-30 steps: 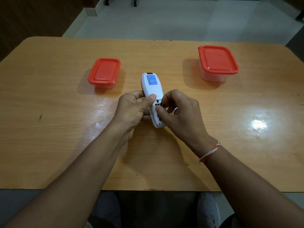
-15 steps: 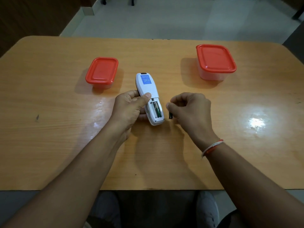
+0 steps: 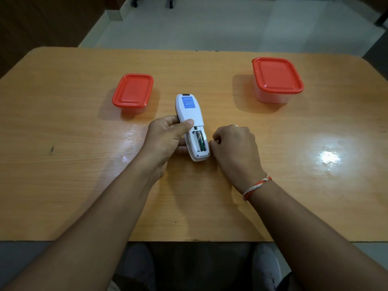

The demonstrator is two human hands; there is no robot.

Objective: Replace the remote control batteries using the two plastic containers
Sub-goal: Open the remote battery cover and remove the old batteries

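A white remote control (image 3: 190, 111) lies back-up over the middle of the table, with my left hand (image 3: 168, 137) gripping its left side. Its battery compartment is uncovered, and one green battery (image 3: 201, 141) sits in the right slot. The left slot looks empty. My right hand (image 3: 235, 145) rests curled just right of the remote's near end, fingers closed; the dark battery it pulled out is hidden inside them. A small red-lidded plastic container (image 3: 133, 91) stands far left, and a larger red-lidded one (image 3: 277, 75) far right. Both are closed.
The wooden table (image 3: 63, 133) is glossy, with a bright glare patch at the right. Its near edge runs just above my knees. Pale floor lies beyond the far edge. A red and white thread band circles my right wrist.
My right hand pulled a dark battery out of the remote, moved right with it, then came back beside the remote's near end with its fingers curled shut. My left hand kept hold of the remote.
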